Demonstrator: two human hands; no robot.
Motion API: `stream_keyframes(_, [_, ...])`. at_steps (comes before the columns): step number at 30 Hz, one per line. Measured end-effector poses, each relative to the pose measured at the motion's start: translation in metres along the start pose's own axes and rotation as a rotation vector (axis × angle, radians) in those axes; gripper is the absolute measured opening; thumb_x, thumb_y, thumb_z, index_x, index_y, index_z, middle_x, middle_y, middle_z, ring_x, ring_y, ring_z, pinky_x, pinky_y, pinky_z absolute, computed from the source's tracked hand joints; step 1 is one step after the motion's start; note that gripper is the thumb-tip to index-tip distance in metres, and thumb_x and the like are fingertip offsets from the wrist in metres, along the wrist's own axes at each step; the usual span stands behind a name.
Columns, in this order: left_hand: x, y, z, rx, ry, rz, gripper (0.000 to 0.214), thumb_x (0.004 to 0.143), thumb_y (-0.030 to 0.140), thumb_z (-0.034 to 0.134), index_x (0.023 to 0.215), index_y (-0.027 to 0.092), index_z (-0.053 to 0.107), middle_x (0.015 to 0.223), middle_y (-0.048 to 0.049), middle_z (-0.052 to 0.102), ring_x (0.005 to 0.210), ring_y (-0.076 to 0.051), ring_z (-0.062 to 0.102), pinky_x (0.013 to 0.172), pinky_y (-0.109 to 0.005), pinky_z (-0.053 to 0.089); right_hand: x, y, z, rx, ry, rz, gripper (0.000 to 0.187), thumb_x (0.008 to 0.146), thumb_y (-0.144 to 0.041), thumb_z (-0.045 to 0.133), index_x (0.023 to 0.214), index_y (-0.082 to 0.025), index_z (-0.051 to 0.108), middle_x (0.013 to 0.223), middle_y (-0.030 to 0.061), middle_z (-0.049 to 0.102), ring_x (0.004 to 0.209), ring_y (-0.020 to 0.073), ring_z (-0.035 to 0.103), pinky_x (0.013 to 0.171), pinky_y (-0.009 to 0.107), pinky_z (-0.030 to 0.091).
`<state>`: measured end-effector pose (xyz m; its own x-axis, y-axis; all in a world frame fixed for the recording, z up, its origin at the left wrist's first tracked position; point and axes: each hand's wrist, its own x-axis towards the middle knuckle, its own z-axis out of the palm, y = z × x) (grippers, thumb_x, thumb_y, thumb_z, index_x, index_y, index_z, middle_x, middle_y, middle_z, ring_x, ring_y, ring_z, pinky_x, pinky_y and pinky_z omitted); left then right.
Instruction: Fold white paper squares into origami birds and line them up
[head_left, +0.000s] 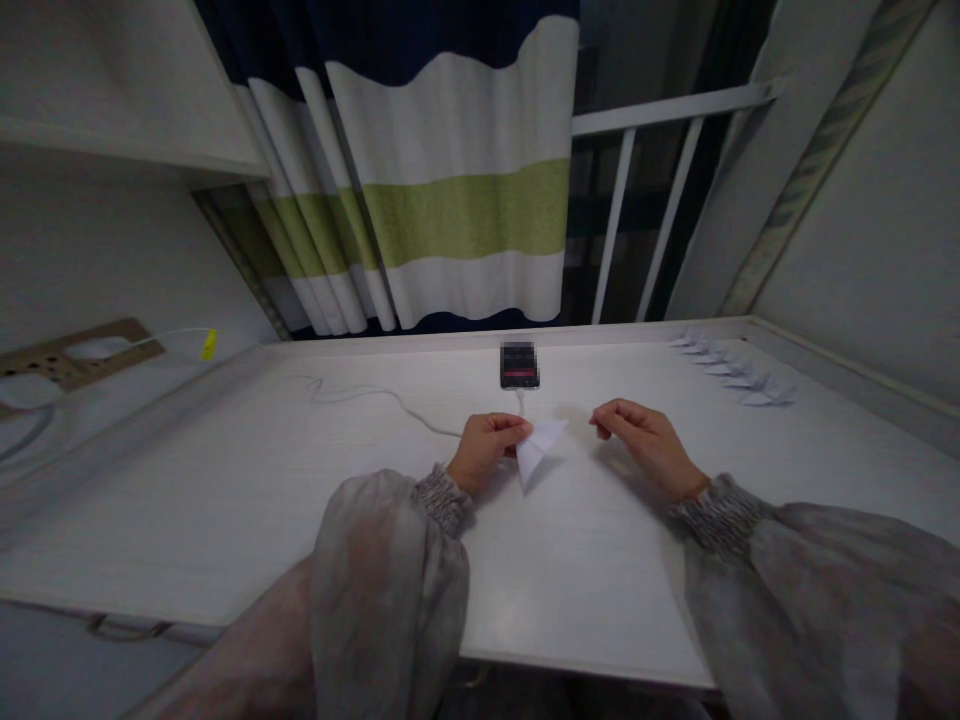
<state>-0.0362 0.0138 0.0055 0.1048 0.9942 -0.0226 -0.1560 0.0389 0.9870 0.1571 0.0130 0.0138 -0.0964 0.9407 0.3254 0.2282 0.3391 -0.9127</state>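
Observation:
My left hand point(491, 447) pinches a folded piece of white paper point(534, 458) between thumb and fingers, just above the desk. The paper has pointed ends, one aimed right and one down towards me, with creases running across it. To the right, apart from the paper, my right hand point(649, 445) hovers over the desk with its fingers curled together and nothing visible in them. Several white folded paper figures point(739, 375) stand in a slanting row at the back right of the desk.
A phone point(519, 366) lies at the back of the white desk point(247, 520), with a white cable point(397, 403) trailing left. A power strip point(82, 352) with plugs is at the left wall. Behind the desk hang a striped curtain point(465, 210) and a white railing point(675, 107).

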Motion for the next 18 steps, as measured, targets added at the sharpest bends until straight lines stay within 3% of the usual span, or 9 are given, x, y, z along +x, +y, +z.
stream_keyframes(4, [-0.003, -0.002, 0.008, 0.009, -0.067, -0.007, 0.023, 0.051, 0.027, 0.070, 0.060, 0.007, 0.062, 0.053, -0.0013, 0.057, 0.046, -0.007, 0.048, 0.048, -0.022, 0.037, -0.009, -0.006, 0.016, 0.047, -0.154, 0.041, 0.030, 0.067, -0.042, 0.057, 0.082, -0.017, 0.054, 0.069, -0.0011, 0.053, 0.062, 0.0106, 0.047, 0.057, 0.024, 0.037])
stream_keyframes(7, [-0.005, -0.003, 0.013, -0.006, -0.108, -0.006, 0.024, 0.051, 0.028, 0.071, 0.061, 0.008, 0.061, 0.053, -0.0012, 0.057, 0.046, -0.008, 0.049, 0.049, -0.023, 0.038, -0.014, -0.009, 0.027, 0.072, -0.236, 0.172, 0.032, 0.064, -0.044, 0.058, 0.076, -0.015, 0.053, 0.058, -0.0027, 0.050, 0.049, 0.0081, 0.041, 0.046, 0.022, 0.030])
stream_keyframes(11, [-0.007, -0.003, 0.015, -0.009, -0.145, -0.015, 0.026, 0.053, 0.030, 0.070, 0.063, 0.007, 0.061, 0.055, -0.0025, 0.059, 0.048, -0.009, 0.051, 0.052, -0.024, 0.040, -0.015, -0.008, 0.029, 0.102, -0.224, 0.259, 0.028, 0.063, -0.041, 0.059, 0.062, -0.014, 0.051, 0.048, -0.0049, 0.045, 0.041, 0.0052, 0.034, 0.041, 0.021, 0.023])
stream_keyframes(18, [-0.007, -0.001, 0.013, -0.103, -0.207, -0.062, 0.031, 0.058, 0.033, 0.067, 0.078, 0.010, 0.059, 0.058, -0.0005, 0.059, 0.049, -0.009, 0.053, 0.052, -0.023, 0.042, -0.012, -0.006, 0.023, 0.169, -0.174, 0.261, 0.024, 0.061, -0.036, 0.061, 0.058, -0.014, 0.051, 0.046, -0.0060, 0.044, 0.041, 0.0049, 0.034, 0.041, 0.021, 0.022])
